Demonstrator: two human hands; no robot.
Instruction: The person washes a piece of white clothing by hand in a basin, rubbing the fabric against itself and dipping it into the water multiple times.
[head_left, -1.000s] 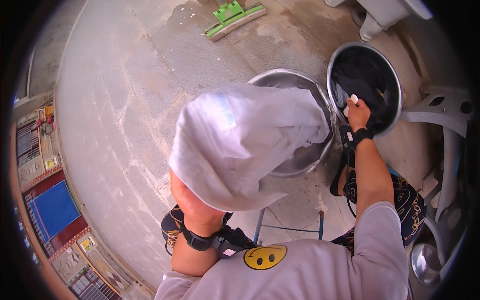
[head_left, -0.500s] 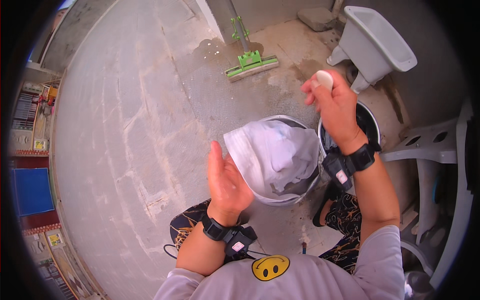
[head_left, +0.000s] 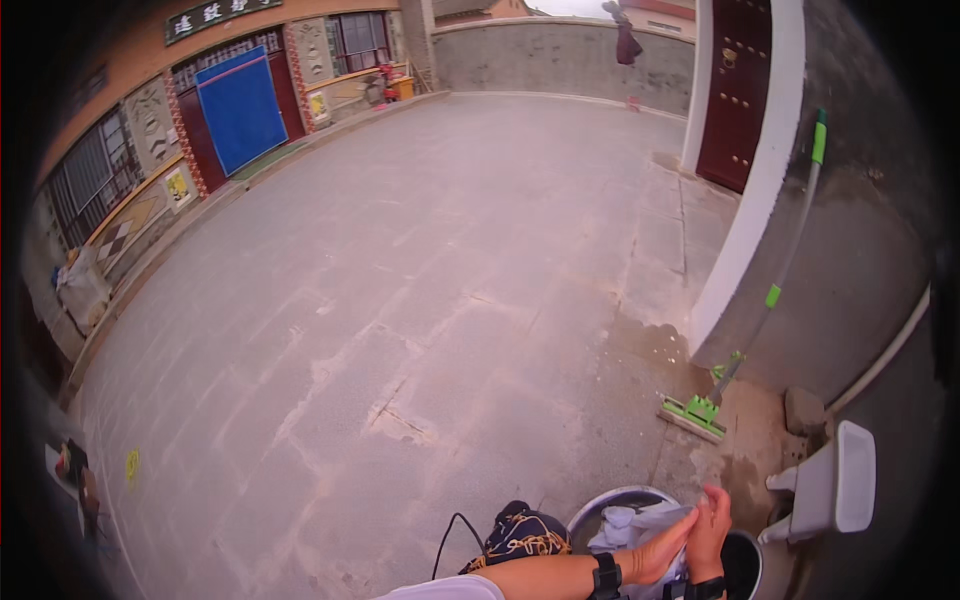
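At the lower right, my left hand (head_left: 664, 549) lies with its fingers stretched out against my right hand (head_left: 711, 525). The right hand's fingers are bent and held together, and whatever lies between the two palms is hidden. Both hands are over a metal basin (head_left: 612, 495) holding a wet white cloth (head_left: 622, 527). Beside it, partly behind my right hand, stands a dark-filled bucket (head_left: 744, 567). The white oval bar, like soap, from the earlier frame does not show now.
A green-headed mop (head_left: 697, 414) leans on the wall at the right, by a stone (head_left: 803, 410). Nearer stands a pale plastic stool (head_left: 855, 478) on its side. Paved ground (head_left: 400, 300) stretches to a blue door curtain (head_left: 240, 110) and a dark red door (head_left: 735, 95).
My view has swung up and left, so basin and hands sit lower right. The hands have come together; before, they were apart, the right one holding the white oval bar.
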